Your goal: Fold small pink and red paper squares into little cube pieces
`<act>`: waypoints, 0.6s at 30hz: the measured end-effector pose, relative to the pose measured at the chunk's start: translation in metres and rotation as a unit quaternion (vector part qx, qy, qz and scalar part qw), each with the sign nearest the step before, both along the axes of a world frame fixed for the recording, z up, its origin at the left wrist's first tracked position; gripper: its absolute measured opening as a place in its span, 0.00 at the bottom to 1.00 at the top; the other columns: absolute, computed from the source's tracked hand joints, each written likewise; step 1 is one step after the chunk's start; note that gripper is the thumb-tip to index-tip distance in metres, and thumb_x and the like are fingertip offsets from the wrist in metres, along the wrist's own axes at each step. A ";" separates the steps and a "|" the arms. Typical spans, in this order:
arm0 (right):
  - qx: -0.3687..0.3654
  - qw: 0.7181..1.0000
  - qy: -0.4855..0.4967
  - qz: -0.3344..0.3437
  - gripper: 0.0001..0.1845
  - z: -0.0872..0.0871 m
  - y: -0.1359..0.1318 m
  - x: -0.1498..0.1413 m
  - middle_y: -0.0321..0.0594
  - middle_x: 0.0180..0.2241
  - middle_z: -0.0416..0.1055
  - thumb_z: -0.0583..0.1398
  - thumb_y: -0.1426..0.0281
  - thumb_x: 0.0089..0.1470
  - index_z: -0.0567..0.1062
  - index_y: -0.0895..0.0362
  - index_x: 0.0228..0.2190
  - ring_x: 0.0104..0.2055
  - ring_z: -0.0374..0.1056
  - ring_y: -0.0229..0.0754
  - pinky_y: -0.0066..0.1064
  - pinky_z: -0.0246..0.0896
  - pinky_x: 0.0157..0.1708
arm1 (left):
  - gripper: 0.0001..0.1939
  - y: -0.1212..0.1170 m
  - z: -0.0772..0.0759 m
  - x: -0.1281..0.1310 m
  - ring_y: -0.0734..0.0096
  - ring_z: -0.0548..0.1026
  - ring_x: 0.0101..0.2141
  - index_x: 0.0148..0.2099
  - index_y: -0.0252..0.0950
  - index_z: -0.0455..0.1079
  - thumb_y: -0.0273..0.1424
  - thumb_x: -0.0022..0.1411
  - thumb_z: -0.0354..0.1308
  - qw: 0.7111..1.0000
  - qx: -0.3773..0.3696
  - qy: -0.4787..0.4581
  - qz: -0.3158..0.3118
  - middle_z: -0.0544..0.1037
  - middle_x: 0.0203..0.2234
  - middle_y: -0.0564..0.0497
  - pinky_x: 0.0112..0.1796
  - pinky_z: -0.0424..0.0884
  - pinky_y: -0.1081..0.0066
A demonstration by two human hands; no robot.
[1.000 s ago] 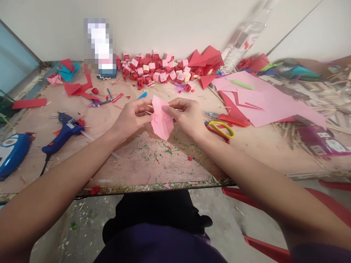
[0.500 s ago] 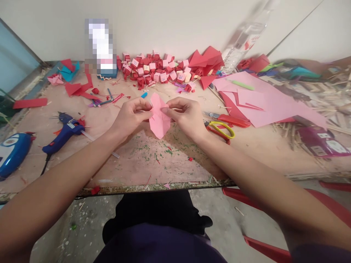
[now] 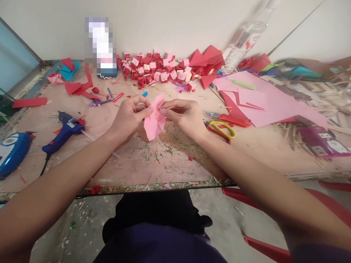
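A creased piece of pink paper [image 3: 154, 124] is held up above the table between my two hands. My left hand [image 3: 135, 111] pinches its left edge between thumb and fingers. From the other side, my right hand [image 3: 181, 111] grips the upper right edge, thumb in front. The paper leans, its top toward the right, and its folds stand out unevenly. Scissors with yellow handles [image 3: 223, 129] lie to the right of my right hand, beside a red-handled cutter [image 3: 234, 119]. A blue glue gun [image 3: 63, 133] rests left of my left forearm.
Many small red and pink folded paper pieces [image 3: 156, 71] are heaped by the wall. Large pink sheets [image 3: 263, 98] lie at right, near a tilted clear bottle [image 3: 244, 42]. A blurred upright device [image 3: 101, 44] stands at back left. Green and red scraps litter the table's front.
The pink paper has tilted, its top swinging right and its lower end left. My right hand has shifted its grip slightly left along the upper edge.
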State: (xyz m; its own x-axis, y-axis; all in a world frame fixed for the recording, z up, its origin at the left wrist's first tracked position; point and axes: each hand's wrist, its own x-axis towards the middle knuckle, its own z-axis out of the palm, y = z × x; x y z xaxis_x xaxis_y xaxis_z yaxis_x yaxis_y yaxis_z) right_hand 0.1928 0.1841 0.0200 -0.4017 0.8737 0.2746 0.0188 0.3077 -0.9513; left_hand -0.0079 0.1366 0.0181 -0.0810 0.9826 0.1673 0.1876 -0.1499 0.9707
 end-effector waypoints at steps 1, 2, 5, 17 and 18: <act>-0.005 1.000 0.002 -0.002 0.10 -0.001 0.001 0.000 0.42 0.39 0.84 0.74 0.62 0.53 0.86 0.55 0.32 0.41 0.80 0.46 0.40 0.81 0.42 | 0.10 -0.001 0.001 0.000 0.65 0.80 0.29 0.37 0.41 0.71 0.36 0.60 0.70 1.000 0.004 0.004 -0.003 0.79 0.26 0.54 0.32 0.77 0.66; -0.010 1.000 0.004 -0.003 0.10 -0.001 0.001 0.000 0.43 0.40 0.84 0.74 0.61 0.53 0.86 0.55 0.32 0.41 0.80 0.46 0.40 0.82 0.42 | 0.11 -0.002 0.002 0.001 0.65 0.81 0.30 0.37 0.41 0.70 0.36 0.60 0.70 1.000 0.008 0.009 -0.007 0.79 0.26 0.54 0.33 0.77 0.66; -0.020 1.000 0.008 -0.003 0.10 -0.001 0.001 0.000 0.43 0.40 0.84 0.74 0.62 0.53 0.85 0.55 0.32 0.41 0.79 0.46 0.39 0.81 0.40 | 0.11 -0.004 0.004 0.003 0.64 0.82 0.33 0.37 0.41 0.68 0.34 0.60 0.69 0.999 0.019 0.020 -0.020 0.81 0.30 0.53 0.36 0.78 0.66; 0.026 0.999 0.000 0.033 0.08 -0.005 -0.002 -0.002 0.42 0.39 0.83 0.72 0.63 0.58 0.87 0.56 0.34 0.36 0.75 0.41 0.35 0.76 0.38 | 0.15 -0.001 -0.008 0.006 0.64 0.85 0.38 0.49 0.41 0.74 0.36 0.63 0.71 0.994 0.096 0.053 -0.017 0.86 0.38 0.50 0.39 0.82 0.67; 0.029 0.999 -0.003 0.035 0.08 -0.005 -0.002 -0.002 0.43 0.39 0.83 0.72 0.64 0.58 0.87 0.56 0.34 0.37 0.75 0.41 0.36 0.77 0.39 | 0.14 -0.002 -0.008 0.006 0.64 0.85 0.38 0.49 0.41 0.74 0.36 0.64 0.71 0.993 0.103 0.061 -0.013 0.86 0.38 0.50 0.39 0.82 0.67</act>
